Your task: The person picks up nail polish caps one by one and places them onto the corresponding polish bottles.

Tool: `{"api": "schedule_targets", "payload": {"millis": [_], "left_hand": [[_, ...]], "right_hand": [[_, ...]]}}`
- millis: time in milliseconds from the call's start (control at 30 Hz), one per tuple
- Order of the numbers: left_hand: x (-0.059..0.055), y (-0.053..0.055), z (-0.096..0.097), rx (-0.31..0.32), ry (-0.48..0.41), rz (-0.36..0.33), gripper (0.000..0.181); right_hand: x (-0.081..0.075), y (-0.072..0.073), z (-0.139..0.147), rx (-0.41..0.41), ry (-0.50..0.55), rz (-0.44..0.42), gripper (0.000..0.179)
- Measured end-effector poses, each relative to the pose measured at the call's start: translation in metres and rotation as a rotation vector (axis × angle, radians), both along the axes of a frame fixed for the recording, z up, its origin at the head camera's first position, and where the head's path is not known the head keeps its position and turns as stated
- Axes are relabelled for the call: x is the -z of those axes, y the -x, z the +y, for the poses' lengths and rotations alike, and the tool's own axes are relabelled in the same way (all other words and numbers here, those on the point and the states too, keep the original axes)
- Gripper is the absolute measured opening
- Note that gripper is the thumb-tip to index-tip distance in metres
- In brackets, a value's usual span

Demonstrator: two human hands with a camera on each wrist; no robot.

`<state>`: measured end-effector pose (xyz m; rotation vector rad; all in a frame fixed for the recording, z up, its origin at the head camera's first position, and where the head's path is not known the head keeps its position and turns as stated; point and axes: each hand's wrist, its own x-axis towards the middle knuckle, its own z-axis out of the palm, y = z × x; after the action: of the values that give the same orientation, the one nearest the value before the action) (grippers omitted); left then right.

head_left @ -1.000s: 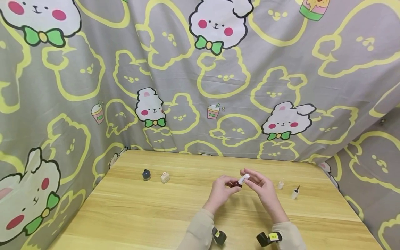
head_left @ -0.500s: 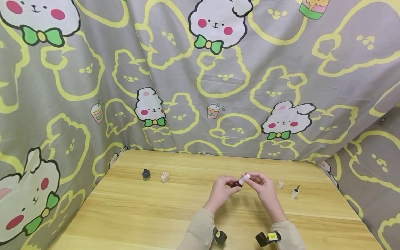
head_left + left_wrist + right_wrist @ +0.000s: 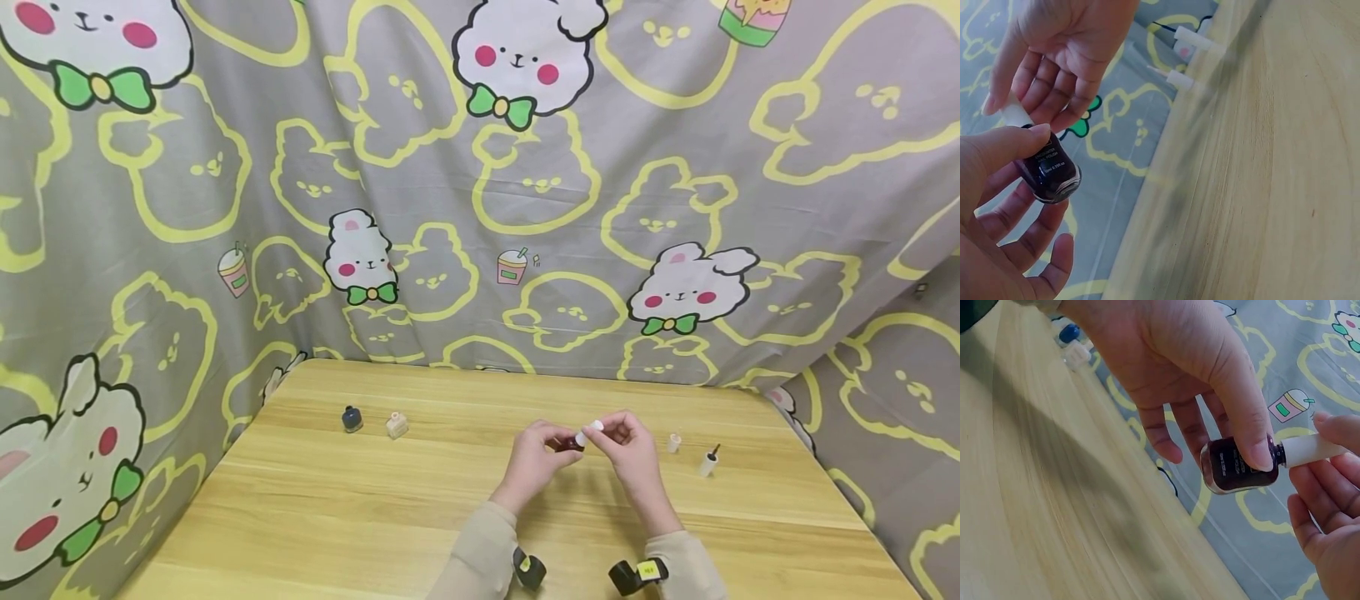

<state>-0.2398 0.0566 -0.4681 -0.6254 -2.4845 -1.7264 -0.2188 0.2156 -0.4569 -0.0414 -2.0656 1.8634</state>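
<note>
Above the worktop [image 3: 360, 500], left grip [image 3: 531, 458]: pinching a dark polish bottle [image 3: 1227, 470]
Right grip [image 3: 632, 452]: pinching its white cap [image 3: 1310, 450] (dark neck [image 3: 1280, 454] showing beside it)

Open table [image 3: 315, 517] left of the hands [image 3: 528, 462] [image 3: 636, 471] — bottles [image 3: 352, 420] [image 3: 397, 426] beyond, caps [image 3: 674, 443] [image 3: 708, 465] right.

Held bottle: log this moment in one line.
left hand: holds bottle | right hand: pinches white cap | cap: at bottle's neck
</note>
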Motion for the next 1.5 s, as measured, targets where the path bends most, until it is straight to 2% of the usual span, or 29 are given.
{"api": "schedule_targets", "payload": {"millis": [200,500,767,1067,1500], "left_hand": [[0.0,0.0,0.0,-0.008,-0.017,0.013,0.018],[0.0,0.001,-0.002,-0.017,-0.028,0.018,0.02],[0.001,0.002,-0.002,-0.005,-0.026,0.009,0.018],[0.002,0.002,-0.001,-0.003,-0.024,0.0,0.019],[0.002,0.001,0.001,-0.007,-0.012,0.02,0.019]], "right_hand": [[-0.001,0.0,0.004,-0.065,-0.01,-0.014,0.034],[-0.004,-0.003,0.014,-0.242,-0.019,0.059,0.045],[-0.004,-0.004,0.016,-0.297,-0.077,0.085,0.043],[-0.002,-0.003,0.016,-0.273,-0.091,0.076,0.04],[0.002,0.001,0.006,-0.074,-0.065,0.04,0.021]]}}
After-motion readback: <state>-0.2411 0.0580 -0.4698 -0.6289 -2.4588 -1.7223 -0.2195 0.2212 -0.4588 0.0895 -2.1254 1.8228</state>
